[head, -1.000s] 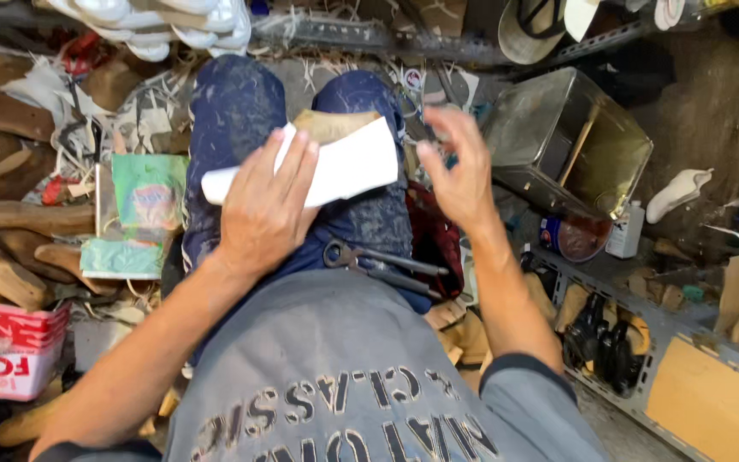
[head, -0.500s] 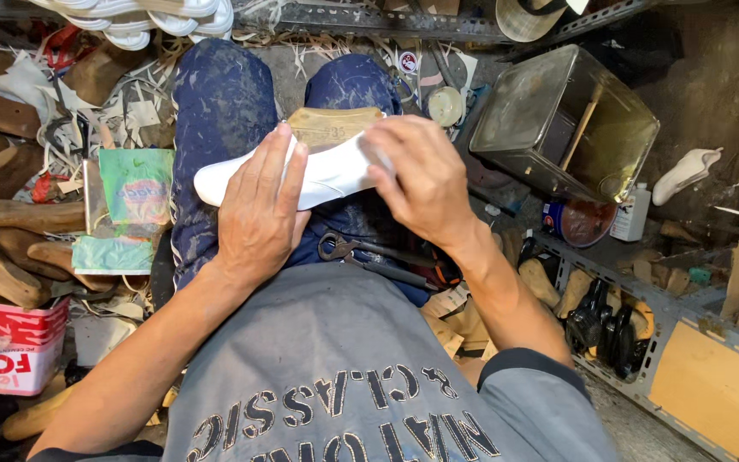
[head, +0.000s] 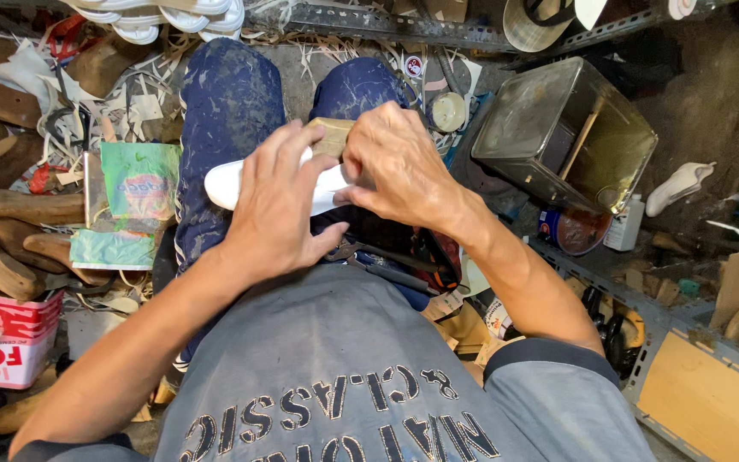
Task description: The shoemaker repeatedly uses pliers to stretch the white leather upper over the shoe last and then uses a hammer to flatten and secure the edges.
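White insole (head: 226, 183) on lap | left hand (head: 277, 210) fingers pressing it | right hand (head: 397, 164) fingers pinching it

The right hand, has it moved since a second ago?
Yes. The right hand has come down from beside the metal tin onto the white sole on the lap.

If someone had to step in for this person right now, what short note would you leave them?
Left hand: flat on the white insole-shaped piece, pressing it against the lap.
Right hand: fingers curled over the piece's other end, where a tan block sits under it.
Where things are: the piece lies across both knees; pliers-like tools rest in the lap below the hands; an open metal tin stands to the right.
Done: the piece is laid on the block, with both hands on it.
Left: cannot tell from this view how far the shaping has gone.
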